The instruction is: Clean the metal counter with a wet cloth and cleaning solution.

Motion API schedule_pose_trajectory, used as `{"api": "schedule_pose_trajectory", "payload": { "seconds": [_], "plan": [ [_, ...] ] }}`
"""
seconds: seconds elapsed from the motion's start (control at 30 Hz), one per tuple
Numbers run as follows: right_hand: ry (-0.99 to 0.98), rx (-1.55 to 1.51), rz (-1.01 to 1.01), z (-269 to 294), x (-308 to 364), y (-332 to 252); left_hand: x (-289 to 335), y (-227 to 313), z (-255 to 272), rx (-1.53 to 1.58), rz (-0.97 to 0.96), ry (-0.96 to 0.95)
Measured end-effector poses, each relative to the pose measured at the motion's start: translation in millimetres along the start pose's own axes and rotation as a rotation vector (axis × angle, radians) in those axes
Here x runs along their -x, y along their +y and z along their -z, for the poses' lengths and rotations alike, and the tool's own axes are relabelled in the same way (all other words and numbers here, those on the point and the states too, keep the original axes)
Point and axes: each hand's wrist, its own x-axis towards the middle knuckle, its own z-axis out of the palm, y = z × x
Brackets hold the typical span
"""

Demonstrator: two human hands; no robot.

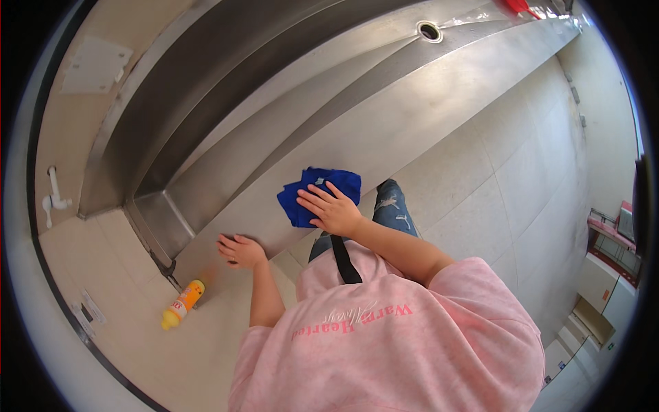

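My right hand (333,209) lies flat with spread fingers on a folded blue cloth (347,182). It presses the cloth against the smooth front panel of a long stainless steel trough (439,110). To the left, my left hand (240,251) rests on the lower left part of the same panel, fingers stretched out and holding nothing. A yellow bottle with an orange label (184,303) is near the trough's left end, apart from both hands.
A round drain (430,31) sits in the trough's bottom, with wet metal and a red object (516,7) farther right. A white pipe fitting (53,198) is on the left wall. Pale tiles (473,178) cover the floor; cabinets (596,302) stand at the far right.
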Motion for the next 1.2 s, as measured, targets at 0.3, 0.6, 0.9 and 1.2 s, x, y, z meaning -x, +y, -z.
{"api": "schedule_pose_trajectory", "payload": {
  "seconds": [0.3,0.6,0.9,1.2],
  "plan": [
    [0.130,0.137,-0.334,101.0,58.9,182.7,14.3,68.3,33.7,0.026,0.131,-0.092],
    [0.327,0.370,-0.763,196.9,103.1,458.5,109.2,286.5,73.4,0.431,-0.425,-0.134],
    [0.431,0.405,-1.141,236.2,69.3,575.7,161.8,376.5,104.6,0.134,-0.474,-0.624],
    [0.041,-0.179,0.053,160.0,72.2,347.7,161.7,387.9,96.8,0.020,-0.427,-0.673]
  ]
}}
